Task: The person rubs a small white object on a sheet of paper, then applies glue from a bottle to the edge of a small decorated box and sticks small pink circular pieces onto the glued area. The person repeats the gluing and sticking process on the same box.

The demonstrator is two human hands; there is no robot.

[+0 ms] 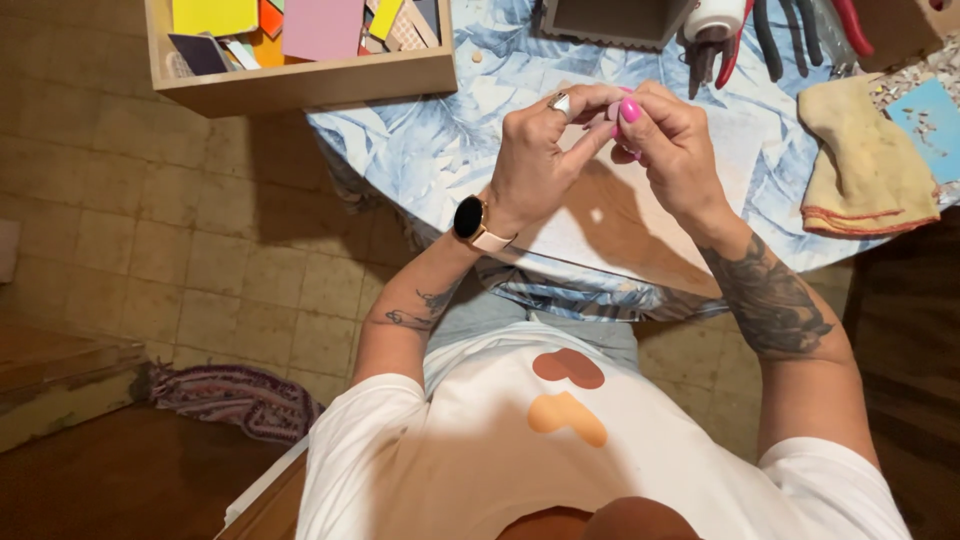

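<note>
Tiled floor (200,250) fills the left of the view, beige squares, with a striped woven rug (240,400) bunched at its lower edge. Round bench (440,150) above, covered in a pale blue leaf-print cloth; a large sheet of light cardboard (620,225) lies on it just under the hands. Wooden box (300,80) sits at the bench's upper left edge, holding coloured card pieces in yellow, pink, orange and dark tones. A yellowish cloth (860,160) with an orange hem lies folded on the right side of the bench, a blue tile (925,120) just beside it. Pliers with red and dark handles (790,35) lie along the top edge, next to a white roll (715,20) and a grey frame (610,20). Left hand (540,160), ring on one finger and a dark round watch (470,218) on the wrist, meets the right hand (670,145) above the cardboard; both are pressed close together, fingertips pinching one small pale piece (612,112) between them. The piece is held in the air over the bench, mostly hidden by fingers with pink nails; its kind cannot be told. Both forearms bear tattoos.
</note>
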